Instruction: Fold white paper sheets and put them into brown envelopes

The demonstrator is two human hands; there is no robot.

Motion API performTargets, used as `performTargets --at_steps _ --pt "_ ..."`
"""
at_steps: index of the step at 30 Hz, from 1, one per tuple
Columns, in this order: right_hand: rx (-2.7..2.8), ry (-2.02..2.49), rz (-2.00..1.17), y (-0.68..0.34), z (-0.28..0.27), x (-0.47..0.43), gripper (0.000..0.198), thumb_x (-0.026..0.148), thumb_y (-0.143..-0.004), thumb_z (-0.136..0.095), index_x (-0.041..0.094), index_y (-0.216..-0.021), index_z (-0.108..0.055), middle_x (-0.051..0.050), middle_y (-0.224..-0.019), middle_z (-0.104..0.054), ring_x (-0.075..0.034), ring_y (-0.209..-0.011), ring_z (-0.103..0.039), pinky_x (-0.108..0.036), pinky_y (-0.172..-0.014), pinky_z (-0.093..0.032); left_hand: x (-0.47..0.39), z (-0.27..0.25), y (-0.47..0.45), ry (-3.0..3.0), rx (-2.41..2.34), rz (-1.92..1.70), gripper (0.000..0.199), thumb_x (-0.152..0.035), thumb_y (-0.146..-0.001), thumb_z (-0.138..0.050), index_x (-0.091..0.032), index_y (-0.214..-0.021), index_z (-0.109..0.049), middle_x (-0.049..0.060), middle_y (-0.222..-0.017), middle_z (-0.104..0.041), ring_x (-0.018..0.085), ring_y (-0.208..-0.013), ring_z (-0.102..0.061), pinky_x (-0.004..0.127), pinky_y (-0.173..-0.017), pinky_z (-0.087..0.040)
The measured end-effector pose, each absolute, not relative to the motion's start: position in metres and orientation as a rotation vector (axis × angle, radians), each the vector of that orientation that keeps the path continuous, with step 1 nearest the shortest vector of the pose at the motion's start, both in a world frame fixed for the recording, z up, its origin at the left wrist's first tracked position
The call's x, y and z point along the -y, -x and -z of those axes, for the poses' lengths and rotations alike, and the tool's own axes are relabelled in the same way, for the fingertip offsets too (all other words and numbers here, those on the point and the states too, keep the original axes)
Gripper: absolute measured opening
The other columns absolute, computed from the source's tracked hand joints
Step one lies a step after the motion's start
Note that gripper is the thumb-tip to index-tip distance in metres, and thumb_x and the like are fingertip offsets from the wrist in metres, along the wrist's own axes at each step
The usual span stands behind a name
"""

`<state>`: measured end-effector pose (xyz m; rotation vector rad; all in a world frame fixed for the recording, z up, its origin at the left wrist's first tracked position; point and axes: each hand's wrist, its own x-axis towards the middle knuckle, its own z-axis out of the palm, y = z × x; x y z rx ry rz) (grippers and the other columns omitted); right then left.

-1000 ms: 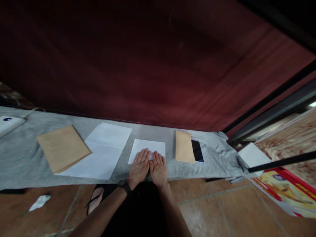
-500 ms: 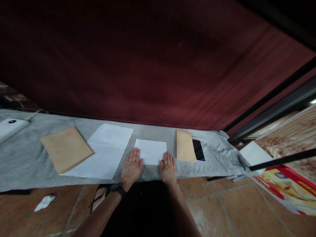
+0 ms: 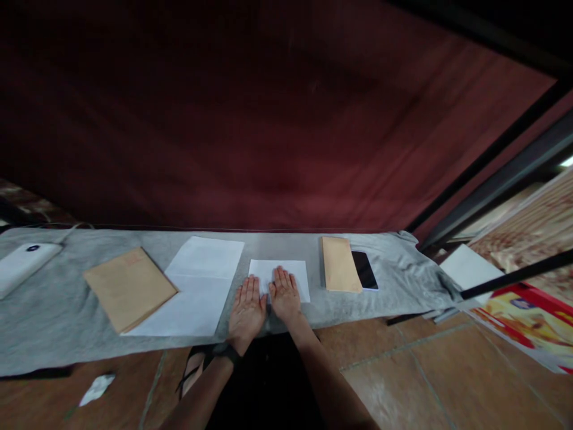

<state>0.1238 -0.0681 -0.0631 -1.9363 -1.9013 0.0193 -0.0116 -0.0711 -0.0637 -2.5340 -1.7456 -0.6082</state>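
A small white sheet of paper (image 3: 301,276), seemingly folded, lies flat before me on the grey cloth. My left hand (image 3: 248,307) rests palm down over its lower left corner, fingers stretched out. Flat on the middle of the same paper lies my right hand (image 3: 285,294), its fingers straight and pointing away from me. The two thumbs are close together near the paper's front edge. Left of my hands are larger white sheets (image 3: 197,301) with a crease across them, partly under a stack of brown envelopes (image 3: 129,289).
A narrower stack of brown envelopes (image 3: 341,264) lies to the right, beside a dark phone (image 3: 364,270). At far left sits a white device (image 3: 27,266) with a cable. A dark red curtain (image 3: 250,131) hangs behind the cloth-covered table (image 3: 412,286). Black metal bars (image 3: 487,155) stand at right.
My right hand has slid left from the paper's right edge onto its middle, nearer my left hand. My left hand stays at the left corner. The whole view has shifted slightly.
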Motion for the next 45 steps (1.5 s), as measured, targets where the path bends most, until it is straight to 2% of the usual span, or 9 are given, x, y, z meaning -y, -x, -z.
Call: performTargets --at_steps 8,17,25,29,40,45 --pt "1.848 2.046 0.072 -0.156 0.067 0.057 0.049 0.031 -0.105 -0.034 0.012 -0.150 -0.042 -0.012 -0.155 -0.042 -0.026 -0.144 -0.038 -0.045 -0.119 -0.028 0.071 0.063 0.011 2.538 1.740 0.611 0.063 -0.034 -0.096 -0.034 0.001 -0.149 -0.039 0.021 -0.156 -0.038 0.032 -0.148 -0.032 0.050 -0.120 -0.028" --pt "1.778 2.104 0.207 -0.184 0.072 0.066 0.051 0.030 -0.106 -0.031 0.008 -0.151 -0.040 -0.018 -0.153 -0.043 -0.027 -0.143 -0.041 -0.046 -0.116 -0.031 0.068 0.067 0.013 2.526 1.739 0.581 0.062 -0.036 -0.098 -0.031 0.001 -0.147 -0.042 0.022 -0.154 -0.041 0.032 -0.146 -0.035 0.052 -0.121 -0.026" --pt "1.821 2.125 0.185 -0.182 0.068 0.068 0.051 0.029 -0.105 -0.030 0.008 -0.151 -0.039 -0.017 -0.156 -0.039 -0.027 -0.145 -0.037 -0.046 -0.118 -0.027 0.050 0.064 -0.046 2.722 1.523 0.585 0.063 -0.043 -0.102 -0.025 -0.004 -0.149 -0.041 0.017 -0.155 -0.042 0.026 -0.148 -0.033 0.047 -0.122 -0.026" --pt "1.824 2.129 0.183 -0.182 0.067 0.068 0.052 0.028 -0.104 -0.030 0.008 -0.151 -0.039 -0.016 -0.156 -0.039 -0.028 -0.145 -0.037 -0.047 -0.117 -0.028 0.034 0.065 -0.065 2.740 1.580 0.532 0.065 -0.046 -0.102 -0.024 -0.004 -0.148 -0.042 0.017 -0.154 -0.043 0.026 -0.147 -0.034 0.046 -0.122 -0.026" --pt "1.821 2.096 0.188 -0.183 0.066 0.068 0.051 0.029 -0.105 -0.031 0.006 -0.150 -0.041 -0.019 -0.154 -0.040 -0.029 -0.143 -0.041 -0.049 -0.117 -0.030 0.007 0.064 -0.044 2.677 1.635 0.560 0.065 -0.046 -0.100 -0.030 -0.007 -0.151 -0.038 0.017 -0.156 -0.041 0.025 -0.149 -0.031 0.044 -0.123 -0.022" --pt "1.795 2.067 0.233 -0.183 0.071 0.067 0.052 0.030 -0.106 -0.028 0.007 -0.151 -0.040 -0.019 -0.153 -0.043 -0.029 -0.143 -0.041 -0.049 -0.116 -0.030 0.007 0.063 -0.030 2.604 1.763 0.511 0.067 -0.046 -0.100 -0.028 -0.001 -0.150 -0.038 0.019 -0.157 -0.038 0.027 -0.150 -0.028 0.042 -0.124 -0.020"
